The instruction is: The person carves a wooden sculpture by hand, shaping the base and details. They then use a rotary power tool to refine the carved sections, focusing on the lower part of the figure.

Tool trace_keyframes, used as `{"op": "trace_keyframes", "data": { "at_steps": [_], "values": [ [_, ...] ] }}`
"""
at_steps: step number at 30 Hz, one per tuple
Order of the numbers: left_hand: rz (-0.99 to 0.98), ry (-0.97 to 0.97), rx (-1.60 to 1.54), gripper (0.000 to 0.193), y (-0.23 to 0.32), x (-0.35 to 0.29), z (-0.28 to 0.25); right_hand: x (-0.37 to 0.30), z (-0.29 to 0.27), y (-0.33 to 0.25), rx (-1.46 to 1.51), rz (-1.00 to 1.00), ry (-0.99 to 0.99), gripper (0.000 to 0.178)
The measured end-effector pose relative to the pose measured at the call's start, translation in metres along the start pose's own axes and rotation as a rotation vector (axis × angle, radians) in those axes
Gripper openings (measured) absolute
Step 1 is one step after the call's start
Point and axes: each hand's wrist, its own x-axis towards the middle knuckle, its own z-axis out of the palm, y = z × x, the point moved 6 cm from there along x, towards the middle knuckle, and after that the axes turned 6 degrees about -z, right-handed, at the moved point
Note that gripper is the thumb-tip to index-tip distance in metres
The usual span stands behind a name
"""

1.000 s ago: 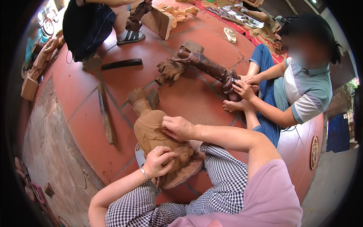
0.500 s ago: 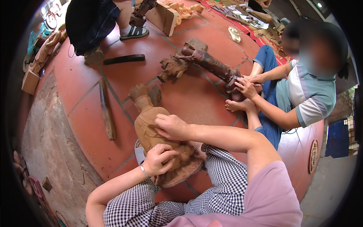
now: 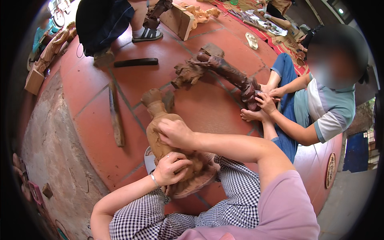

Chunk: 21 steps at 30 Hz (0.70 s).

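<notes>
A light-brown carved wooden statue [image 3: 154,130] leans between my knees, its narrow top pointing away from me and its wide carved base toward me. My right hand [image 3: 175,133] presses on the statue's upper body, fingers bent and closed. Whatever they may pinch is hidden beneath them. Lower down, my left hand [image 3: 172,169], with a ring and a bracelet, rests on the statue with its fingers curled against the wood. Part of a pale rounded object [image 3: 149,160] shows behind the statue's left side.
At the right, a seated person [image 3: 320,108] holds a dark wooden carving [image 3: 230,74] lying across the tiles. A worn wooden bar [image 3: 116,116] and a black bar [image 3: 136,62] lie at the left. Another person's shoe [image 3: 147,35] stands beyond, near a wooden block [image 3: 176,21].
My right hand has slid slightly left and up over the statue's upper body. My left hand keeps its place on the lower part. The whole view has shifted a little.
</notes>
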Motion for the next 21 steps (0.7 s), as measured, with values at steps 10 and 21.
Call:
{"op": "trace_keyframes", "data": {
  "at_steps": [10, 21],
  "values": [
    [0.005, 0.020, -0.026, 0.029, -0.002, -0.003, 0.000, -0.006, -0.008, -0.004, -0.076, 0.044, 0.040, 0.018],
    [0.015, 0.029, -0.033, 0.030, -0.009, -0.008, -0.001, 0.017, -0.007, -0.008, -0.081, -0.032, 0.057, 0.016]
  ]
}}
